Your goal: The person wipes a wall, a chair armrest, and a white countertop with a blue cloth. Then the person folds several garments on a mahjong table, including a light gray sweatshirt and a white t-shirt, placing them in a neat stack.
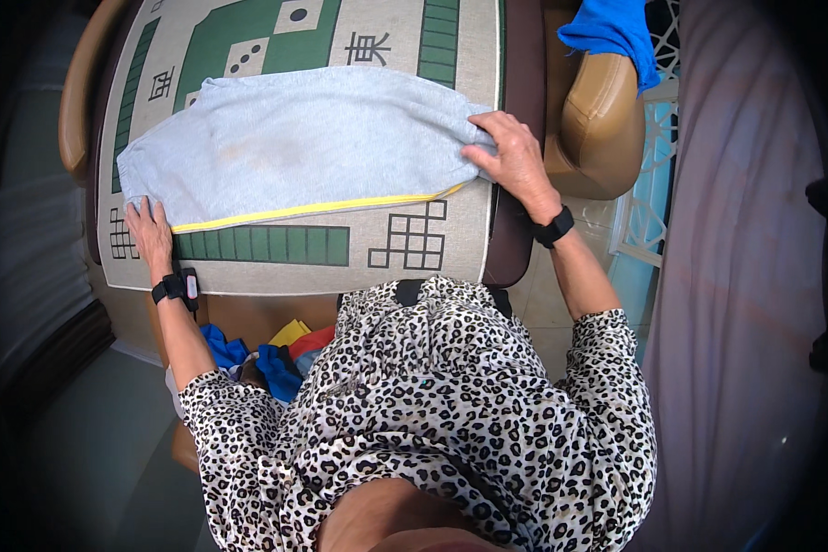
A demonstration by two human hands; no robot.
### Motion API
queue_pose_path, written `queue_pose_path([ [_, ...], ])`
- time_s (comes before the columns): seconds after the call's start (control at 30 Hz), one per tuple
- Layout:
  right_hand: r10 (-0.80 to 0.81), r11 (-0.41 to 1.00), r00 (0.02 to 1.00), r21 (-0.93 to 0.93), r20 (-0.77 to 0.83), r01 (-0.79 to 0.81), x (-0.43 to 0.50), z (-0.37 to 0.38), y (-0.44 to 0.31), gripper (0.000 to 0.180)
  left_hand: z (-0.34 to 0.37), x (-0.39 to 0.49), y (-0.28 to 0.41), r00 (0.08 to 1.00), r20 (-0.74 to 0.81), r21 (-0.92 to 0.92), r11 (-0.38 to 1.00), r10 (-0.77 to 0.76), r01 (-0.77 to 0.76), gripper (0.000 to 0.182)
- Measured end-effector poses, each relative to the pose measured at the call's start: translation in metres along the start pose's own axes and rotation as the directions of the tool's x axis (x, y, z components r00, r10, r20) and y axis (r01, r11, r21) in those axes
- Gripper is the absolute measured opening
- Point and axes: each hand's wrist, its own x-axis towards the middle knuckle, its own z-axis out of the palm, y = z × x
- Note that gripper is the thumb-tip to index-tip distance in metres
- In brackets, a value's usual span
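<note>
A light grey knit garment (303, 145) lies folded into a long, flat shape, with a yellow stripe along its near edge and a brownish stain at its middle. It looks like a pair of trousers. My left hand (150, 231) rests with spread fingers on the garment's near left corner. At the narrower right end, my right hand (514, 152) lies over the bunched fabric, thumb and fingers apart. Beneath the garment is a beige mahjong-table cover (303, 279) with green tile patterns and black characters. Both wrists wear black bands.
A tan armchair (600, 124) stands to the right with a blue cloth (610, 31) over its arm. Colourful clothes (276, 362) are heaped on a tan seat at my left side. A pale curtain (738, 276) hangs at the far right, near a white lattice panel (642, 238).
</note>
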Motion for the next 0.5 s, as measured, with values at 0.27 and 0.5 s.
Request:
queue_pose_path([
  [0.27, 0.194, 0.885, 0.981, 0.432, 0.003, -0.176, 0.022, -0.002, 0.005, 0.020, 0.001, -0.009, -0.003, 0.980, 0.092, 0.091, 0.981, -0.177, 0.169, 0.055],
  [0.5, 0.183, 0.970, 0.981, -0.176, 0.070, -0.169, 0.024, 0.007, 0.008, 0.027, 0.009, 0.004, 0.003, 0.975, 0.167, 0.048, 0.989, -0.149, 0.143, 0.058],
])
